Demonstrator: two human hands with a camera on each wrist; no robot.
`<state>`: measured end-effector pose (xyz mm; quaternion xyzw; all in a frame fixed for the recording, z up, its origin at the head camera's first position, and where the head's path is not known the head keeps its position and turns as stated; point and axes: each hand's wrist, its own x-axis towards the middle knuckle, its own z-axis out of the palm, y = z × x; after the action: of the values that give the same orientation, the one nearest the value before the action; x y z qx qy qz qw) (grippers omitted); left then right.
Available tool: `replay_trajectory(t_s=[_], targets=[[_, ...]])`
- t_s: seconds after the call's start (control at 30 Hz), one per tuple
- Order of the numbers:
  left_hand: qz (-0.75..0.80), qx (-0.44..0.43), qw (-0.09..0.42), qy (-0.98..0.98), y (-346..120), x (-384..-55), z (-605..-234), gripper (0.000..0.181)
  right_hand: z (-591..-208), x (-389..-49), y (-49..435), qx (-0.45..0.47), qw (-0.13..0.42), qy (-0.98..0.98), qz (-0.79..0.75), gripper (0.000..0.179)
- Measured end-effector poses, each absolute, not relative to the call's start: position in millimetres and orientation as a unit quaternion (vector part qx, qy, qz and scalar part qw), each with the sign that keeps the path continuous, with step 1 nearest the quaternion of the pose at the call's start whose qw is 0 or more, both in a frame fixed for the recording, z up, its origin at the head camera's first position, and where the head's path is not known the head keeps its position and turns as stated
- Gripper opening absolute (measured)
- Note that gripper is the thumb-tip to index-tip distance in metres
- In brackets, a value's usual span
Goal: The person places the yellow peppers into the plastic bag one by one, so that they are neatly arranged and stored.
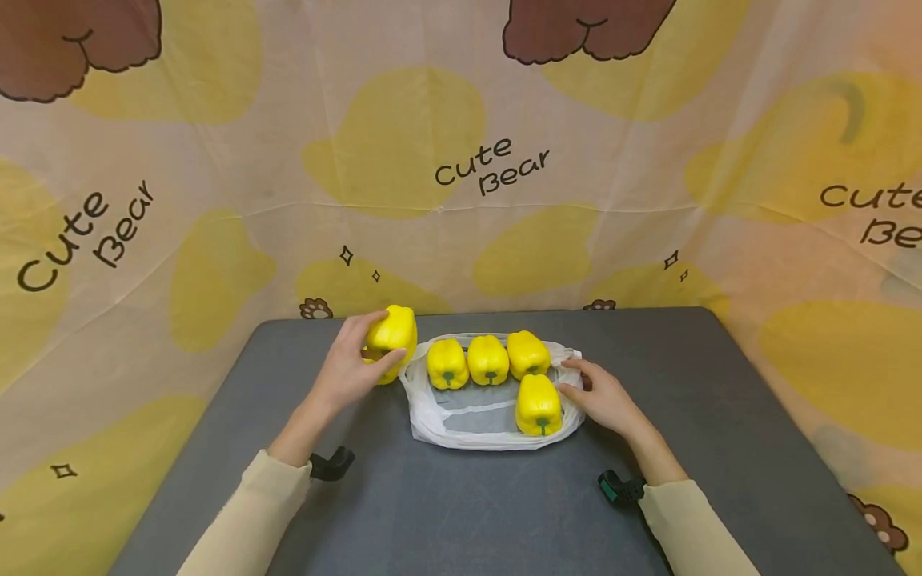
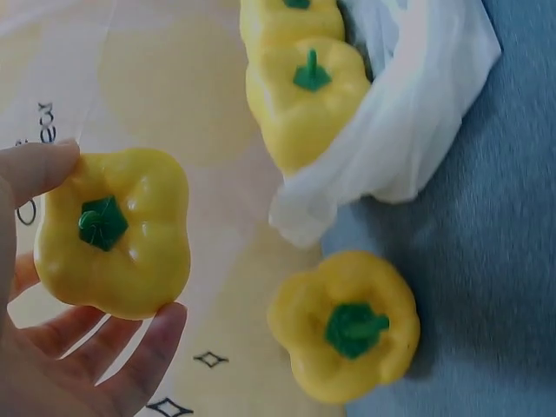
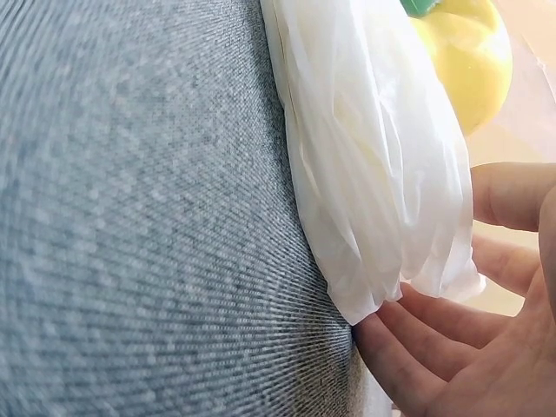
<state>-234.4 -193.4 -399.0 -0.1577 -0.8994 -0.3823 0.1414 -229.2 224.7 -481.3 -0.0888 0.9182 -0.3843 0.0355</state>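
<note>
My left hand [image 1: 349, 360] grips a yellow bell pepper [image 1: 398, 326] between thumb and fingers, raised at the left of a white plastic bag [image 1: 432, 424]. Its green stem faces the left wrist camera. Another yellow bell pepper [image 2: 352, 326] stands on the table beside the bag, mostly hidden by the left hand in the head view. Inside the open bag, three yellow bell peppers [image 1: 488, 360] form a back row, and one bell pepper [image 1: 539, 404] sits at the front right. My right hand [image 1: 605, 396] holds the bag's right edge; some fingertips are hidden behind the plastic.
The grey table [image 1: 468, 512] extends around the bag on all sides. Behind it hangs a printed cloth [image 1: 461, 160] with yellow patches and lettering, which also covers both sides. A dark wrist device [image 1: 333, 464] shows at each wrist.
</note>
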Motion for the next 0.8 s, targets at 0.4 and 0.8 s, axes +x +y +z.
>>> replay_trajectory(t_s=[0.4,0.8], targets=[[-0.404,-0.181,0.137,-0.886,-169,-223,-404,0.067,-480,-228,224,-0.084,0.039,0.919,-0.382,0.058],[-0.435,-0.194,0.115,-0.872,-146,-209,-412,0.068,-481,-228,224,-0.083,0.039,0.920,-0.380,0.058]])
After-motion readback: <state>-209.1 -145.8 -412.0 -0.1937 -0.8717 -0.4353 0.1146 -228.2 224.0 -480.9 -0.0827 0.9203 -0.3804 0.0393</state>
